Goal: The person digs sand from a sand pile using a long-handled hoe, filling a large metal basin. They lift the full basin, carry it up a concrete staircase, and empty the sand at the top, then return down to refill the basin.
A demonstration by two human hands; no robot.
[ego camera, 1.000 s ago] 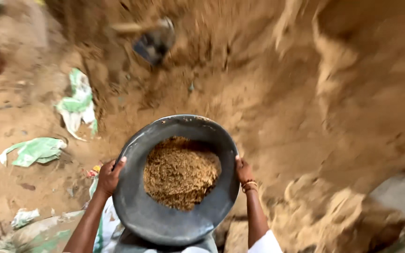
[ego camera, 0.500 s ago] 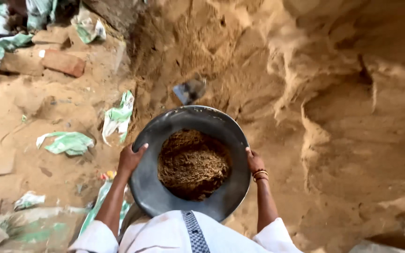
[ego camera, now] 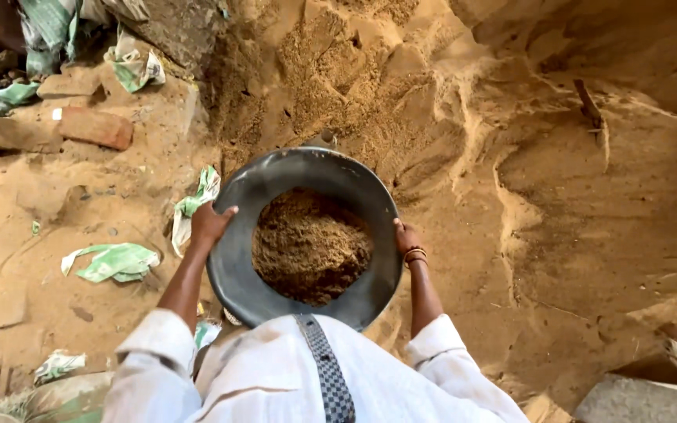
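Note:
I hold a round dark metal pan (ego camera: 254, 188) in front of my chest, above the sandy ground. A heap of brown sand (ego camera: 309, 244) fills its middle. My left hand (ego camera: 210, 223) grips the pan's left rim, thumb over the edge. My right hand (ego camera: 407, 237), with bangles at the wrist, grips the right rim. My white sleeves and shirt cover the pan's near edge.
A large sand pile (ego camera: 448, 117) rises ahead and to the right. Bricks (ego camera: 95, 127) and torn green-and-white sacks (ego camera: 115, 261) lie on the left. A grey slab (ego camera: 636, 399) sits at the bottom right.
The pan has risen closer to my chest and the view has tilted. The shovel blade seen beyond the pan earlier is now almost hidden behind its far rim.

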